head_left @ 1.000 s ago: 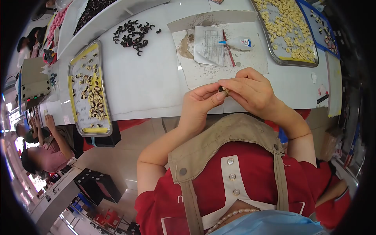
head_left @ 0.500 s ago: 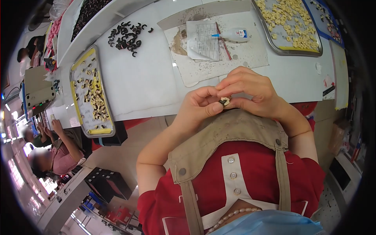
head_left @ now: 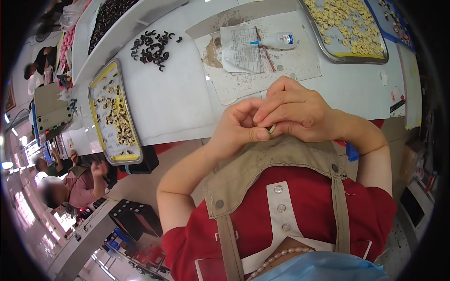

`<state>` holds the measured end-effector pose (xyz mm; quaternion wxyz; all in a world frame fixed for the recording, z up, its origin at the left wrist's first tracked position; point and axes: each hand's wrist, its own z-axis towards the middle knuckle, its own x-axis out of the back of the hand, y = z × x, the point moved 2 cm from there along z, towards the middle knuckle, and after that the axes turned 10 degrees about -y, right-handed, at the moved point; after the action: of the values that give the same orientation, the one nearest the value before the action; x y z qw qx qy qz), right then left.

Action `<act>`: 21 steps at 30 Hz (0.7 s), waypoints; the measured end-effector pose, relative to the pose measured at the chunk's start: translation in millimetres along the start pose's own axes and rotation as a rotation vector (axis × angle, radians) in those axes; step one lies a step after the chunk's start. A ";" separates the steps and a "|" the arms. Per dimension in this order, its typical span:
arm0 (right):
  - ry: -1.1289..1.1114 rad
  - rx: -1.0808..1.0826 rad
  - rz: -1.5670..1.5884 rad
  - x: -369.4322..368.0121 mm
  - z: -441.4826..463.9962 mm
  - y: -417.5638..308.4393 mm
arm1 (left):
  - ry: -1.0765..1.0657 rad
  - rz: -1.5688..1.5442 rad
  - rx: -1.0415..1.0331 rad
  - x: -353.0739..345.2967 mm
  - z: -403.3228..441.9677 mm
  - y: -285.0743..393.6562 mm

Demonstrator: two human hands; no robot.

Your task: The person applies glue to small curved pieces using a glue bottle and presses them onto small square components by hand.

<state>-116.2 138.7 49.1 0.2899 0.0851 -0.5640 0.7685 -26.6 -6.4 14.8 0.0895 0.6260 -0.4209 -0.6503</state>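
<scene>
A small cream and dark piece (head_left: 271,128) is pinched between both hands above the apron, mostly hidden by fingers. My left hand (head_left: 238,125) has its thumb and fingers closed on one side of it. From the other side my right hand (head_left: 300,112) grips the same piece, its fingertips touching those of the left. Beyond the hands, a glue bottle with a blue tip (head_left: 280,40) lies beside a printed sheet (head_left: 240,51) and a thin red stick (head_left: 268,58) on a stained board (head_left: 300,68).
Left on the table, a tray (head_left: 132,156) holds cream-and-dark pieces; behind it lie curved black pieces (head_left: 152,49). A second tray (head_left: 358,59) at upper right holds cream pieces. At far left, a co-worker in pink (head_left: 84,187) sits near a grey box machine (head_left: 50,110).
The hands have turned the small piece and closed round it, so less of it shows. The co-worker's hand at left has lifted. The view has shifted slightly.
</scene>
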 end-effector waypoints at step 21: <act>0.215 0.118 -0.090 -11.7 11.6 4.9 | 0.108 -0.396 -0.194 -4.5 -0.8 6.5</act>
<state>-111.6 123.0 43.8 0.3774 0.0445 -0.4793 0.7911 -27.7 -8.0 22.5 0.0422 0.7190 -0.2198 -0.6580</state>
